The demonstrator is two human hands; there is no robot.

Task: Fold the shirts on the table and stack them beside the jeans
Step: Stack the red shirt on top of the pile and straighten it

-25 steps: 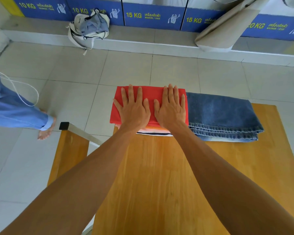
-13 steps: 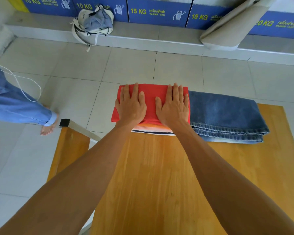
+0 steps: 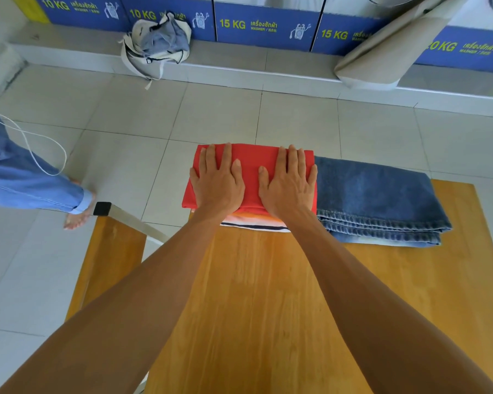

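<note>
A folded red shirt (image 3: 252,166) tops a small stack at the far edge of the wooden table (image 3: 268,294). Under it peeks a folded shirt with orange, white and dark stripes (image 3: 254,223). My left hand (image 3: 217,183) and my right hand (image 3: 288,184) lie flat, palms down, side by side on the red shirt, fingers spread, gripping nothing. Folded blue jeans (image 3: 376,200) lie directly to the right of the stack, touching it.
A wooden bench with a metal leg (image 3: 111,245) stands left of the table. Another person's leg in blue trousers and bare foot (image 3: 40,189) is on the tiled floor at left. A bag (image 3: 157,44) rests on the ledge below blue washer panels.
My hands have slid slightly apart and toward me on the red shirt; the stack and jeans have stayed in place.
</note>
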